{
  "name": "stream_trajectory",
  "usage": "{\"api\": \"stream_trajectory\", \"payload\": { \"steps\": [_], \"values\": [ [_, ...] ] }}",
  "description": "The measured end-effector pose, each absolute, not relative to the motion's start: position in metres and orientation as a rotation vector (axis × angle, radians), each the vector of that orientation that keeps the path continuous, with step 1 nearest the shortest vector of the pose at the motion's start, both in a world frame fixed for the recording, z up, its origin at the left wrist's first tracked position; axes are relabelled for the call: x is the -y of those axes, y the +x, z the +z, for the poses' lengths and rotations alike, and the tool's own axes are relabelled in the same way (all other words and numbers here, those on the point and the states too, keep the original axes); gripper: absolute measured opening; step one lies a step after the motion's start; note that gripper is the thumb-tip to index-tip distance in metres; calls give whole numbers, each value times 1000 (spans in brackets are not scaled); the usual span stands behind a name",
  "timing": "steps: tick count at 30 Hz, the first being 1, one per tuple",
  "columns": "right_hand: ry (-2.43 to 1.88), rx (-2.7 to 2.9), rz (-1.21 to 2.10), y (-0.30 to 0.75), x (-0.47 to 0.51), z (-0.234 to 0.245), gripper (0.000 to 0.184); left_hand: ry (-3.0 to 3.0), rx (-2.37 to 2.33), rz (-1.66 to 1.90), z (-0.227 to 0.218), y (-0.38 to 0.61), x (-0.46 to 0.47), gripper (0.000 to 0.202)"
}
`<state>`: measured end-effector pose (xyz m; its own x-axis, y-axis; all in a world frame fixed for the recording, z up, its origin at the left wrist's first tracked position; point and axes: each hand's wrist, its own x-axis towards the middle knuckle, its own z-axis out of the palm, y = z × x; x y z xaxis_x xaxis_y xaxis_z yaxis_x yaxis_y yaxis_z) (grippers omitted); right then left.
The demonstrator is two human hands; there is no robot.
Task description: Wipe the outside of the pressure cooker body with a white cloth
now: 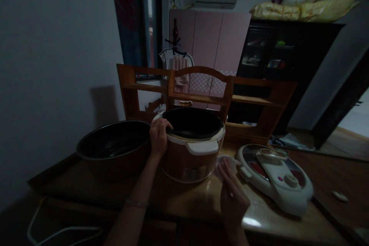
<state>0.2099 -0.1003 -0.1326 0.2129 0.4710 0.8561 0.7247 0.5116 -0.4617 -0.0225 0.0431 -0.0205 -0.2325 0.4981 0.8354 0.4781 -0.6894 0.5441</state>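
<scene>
Brown and cream, an open cooker (178, 157) stands upright on a glossy wooden table (198, 203), its dark hollow facing up. The left hand (159, 134) grasps the rim at the cooker's left side, fingers hooked over the edge. The right hand (232, 190) is near the lower right side, fingers straight and close together, with a pale, blurred cloth-like piece (226, 163) at the fingertips; whether it is gripped or merely lies under them, I cannot tell. A wide black pot (115, 167) sits just left of the cooker; the lid (273, 178), with its knob, lies to the right. The step in hand seems to be steadying the cooker while its outside is wiped. The next move probably calls for a firm left hold and light, flat pressure from the right fingers along the wall.
</scene>
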Motion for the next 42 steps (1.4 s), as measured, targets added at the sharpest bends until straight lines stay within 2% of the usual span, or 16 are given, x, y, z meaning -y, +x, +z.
{"api": "stream_trajectory", "payload": {
  "steps": [5,10,23,31,42],
  "values": [
    [-1033,1259,-75,218,111,-51,29,1957,-1220,2130,-21,-23,-46,52],
    [-1081,1415,80,200,99,-12,35,1966,-1224,2119,-19,-23,-44,51],
    [-930,1697,-139,168,99,-27,35,1923,-1198,2159,-21,-21,-45,49],
    [-831,1874,-259,136,101,-20,36,1921,-1222,2124,-20,-21,-41,46],
    [-656,2009,-205,164,92,-35,30,1975,-1233,2113,-20,-23,-43,48]
  ]
}}
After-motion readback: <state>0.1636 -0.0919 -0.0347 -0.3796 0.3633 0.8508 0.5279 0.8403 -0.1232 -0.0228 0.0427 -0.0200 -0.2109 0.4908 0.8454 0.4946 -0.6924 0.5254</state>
